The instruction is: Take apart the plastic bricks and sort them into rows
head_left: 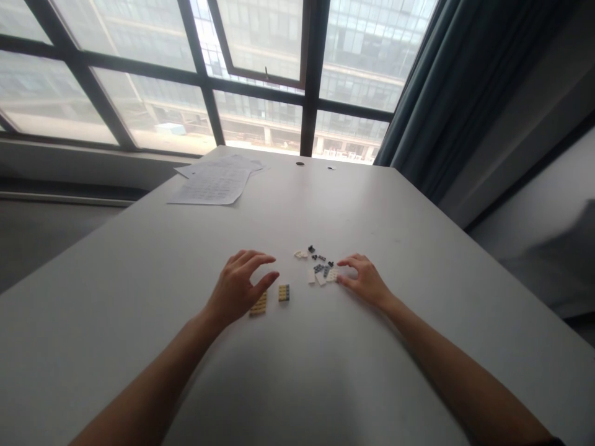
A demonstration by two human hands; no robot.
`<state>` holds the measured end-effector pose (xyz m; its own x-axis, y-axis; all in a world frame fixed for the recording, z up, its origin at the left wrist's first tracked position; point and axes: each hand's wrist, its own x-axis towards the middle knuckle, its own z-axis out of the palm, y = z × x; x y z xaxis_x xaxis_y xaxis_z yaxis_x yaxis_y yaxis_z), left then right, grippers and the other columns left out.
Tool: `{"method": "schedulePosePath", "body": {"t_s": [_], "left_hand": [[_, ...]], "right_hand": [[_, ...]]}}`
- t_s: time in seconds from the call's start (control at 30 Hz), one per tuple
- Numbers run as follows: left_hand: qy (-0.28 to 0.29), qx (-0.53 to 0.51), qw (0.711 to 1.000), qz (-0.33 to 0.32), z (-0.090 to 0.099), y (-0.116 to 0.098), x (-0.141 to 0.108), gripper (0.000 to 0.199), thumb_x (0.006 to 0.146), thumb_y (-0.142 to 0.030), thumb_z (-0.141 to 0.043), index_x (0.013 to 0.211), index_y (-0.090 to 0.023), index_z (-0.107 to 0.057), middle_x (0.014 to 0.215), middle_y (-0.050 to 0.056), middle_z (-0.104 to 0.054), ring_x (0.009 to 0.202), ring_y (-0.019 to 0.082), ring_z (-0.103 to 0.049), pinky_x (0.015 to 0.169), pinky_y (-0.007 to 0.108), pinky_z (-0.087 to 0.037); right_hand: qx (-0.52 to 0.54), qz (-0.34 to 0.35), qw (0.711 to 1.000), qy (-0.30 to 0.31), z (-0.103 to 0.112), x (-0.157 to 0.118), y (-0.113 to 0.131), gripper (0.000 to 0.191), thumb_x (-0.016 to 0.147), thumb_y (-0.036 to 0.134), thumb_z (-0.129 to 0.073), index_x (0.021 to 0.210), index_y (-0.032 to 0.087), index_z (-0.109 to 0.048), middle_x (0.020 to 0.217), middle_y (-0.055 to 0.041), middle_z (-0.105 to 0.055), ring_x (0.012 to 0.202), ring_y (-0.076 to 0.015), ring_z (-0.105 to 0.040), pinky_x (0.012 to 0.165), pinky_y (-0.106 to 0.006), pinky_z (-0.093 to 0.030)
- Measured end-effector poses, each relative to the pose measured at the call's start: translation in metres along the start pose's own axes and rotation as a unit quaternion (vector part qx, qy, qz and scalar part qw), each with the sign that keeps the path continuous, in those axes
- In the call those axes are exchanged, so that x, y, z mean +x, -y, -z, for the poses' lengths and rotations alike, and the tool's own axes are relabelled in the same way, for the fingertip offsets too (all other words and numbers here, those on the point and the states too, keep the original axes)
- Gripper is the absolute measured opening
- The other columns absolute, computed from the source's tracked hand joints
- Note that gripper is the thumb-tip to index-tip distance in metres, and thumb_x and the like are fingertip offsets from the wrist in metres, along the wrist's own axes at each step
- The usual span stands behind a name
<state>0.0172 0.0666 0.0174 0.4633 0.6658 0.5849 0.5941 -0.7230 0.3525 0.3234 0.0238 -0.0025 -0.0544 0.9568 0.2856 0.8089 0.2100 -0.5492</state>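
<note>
Head view — yellow-grey block (284, 293) lies long axis toward the window (260, 114).

From my remote seat I see a dark-framed window (204, 79) spanning the far side, one sash (263, 38) carrying a small handle. Outside stands a large building (367, 62) (so washed out by daylight that I can't read its details). A blue-grey curtain (437, 93) hangs at far right. The white table (302, 214) gleams toward the glass and dims at my near end; grey floor (51, 235) shows at left.
</note>
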Motion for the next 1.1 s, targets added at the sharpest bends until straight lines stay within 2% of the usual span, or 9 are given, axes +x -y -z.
{"method": "schedulePosePath", "body": {"t_s": [0.13, 0.3, 0.57, 0.8, 1.1], "left_hand": [[0.012, 0.009, 1.0, -0.006, -0.002, -0.002, -0.001, 0.027, 0.088, -0.041, -0.054, 0.098, -0.018, -0.065, 0.096, 0.008, -0.067, 0.092, 0.021, -0.058, 0.085, 0.036, -0.045], [0.019, 0.017, 0.999, -0.024, -0.004, -0.003, -0.003, 0.024, 0.087, -0.039, -0.055, 0.096, -0.019, -0.066, 0.095, 0.007, -0.068, 0.09, 0.02, -0.059, 0.083, 0.035, -0.044], [0.039, 0.033, 0.998, -0.03, -0.005, 0.0, -0.004, 0.022, 0.088, -0.037, -0.055, 0.095, -0.019, -0.066, 0.094, 0.006, -0.069, 0.09, 0.02, -0.058, 0.084, 0.035, -0.043], [0.054, 0.052, 0.997, -0.022, -0.006, 0.004, -0.006, 0.021, 0.089, -0.032, -0.051, 0.099, -0.02, -0.065, 0.096, 0.006, -0.068, 0.094, 0.021, -0.058, 0.086, 0.037, -0.042], [0.07, 0.063, 0.996, 0.001, -0.006, 0.005, -0.005, 0.023, 0.088, -0.035, -0.05, 0.095, -0.021, -0.067, 0.098, 0.006, -0.069, 0.095, 0.022, -0.058, 0.087, 0.038, -0.042]], "right_hand": [[-0.039, -0.011, 0.999, 0.014, -0.013, -0.01, -0.002, 0.029, 0.075, 0.031, -0.071, 0.101, 0.02, -0.068, 0.105, -0.0065, -0.064, 0.103, -0.0232, -0.053, 0.094, -0.039, -0.038], [-0.056, -0.009, 0.998, 0.013, -0.021, -0.008, 0.003, 0.029, 0.076, 0.034, -0.07, 0.102, 0.021, -0.067, 0.107, -0.0063, -0.063, 0.106, -0.0234, -0.051, 0.096, -0.039, -0.036], [-0.058, 0.015, 0.998, 0.014, -0.02, -0.008, 0.003, 0.028, 0.078, 0.032, -0.069, 0.105, 0.024, -0.066, 0.109, -0.005, -0.061, 0.106, -0.0226, -0.05, 0.096, -0.039, -0.035], [-0.064, 0.035, 0.997, 0.02, -0.019, -0.009, 0.005, 0.022, 0.078, 0.028, -0.068, 0.099, 0.025, -0.067, 0.106, -0.0034, -0.062, 0.104, -0.0215, -0.05, 0.093, -0.038, -0.035], [-0.081, 0.023, 0.996, -0.019, -0.02, -0.012, 0.004, 0.015, 0.077, 0.03, -0.067, 0.089, 0.02, -0.066, 0.099, -0.0042, -0.065, 0.099, -0.0223, -0.052, 0.089, -0.037, -0.036]]}}
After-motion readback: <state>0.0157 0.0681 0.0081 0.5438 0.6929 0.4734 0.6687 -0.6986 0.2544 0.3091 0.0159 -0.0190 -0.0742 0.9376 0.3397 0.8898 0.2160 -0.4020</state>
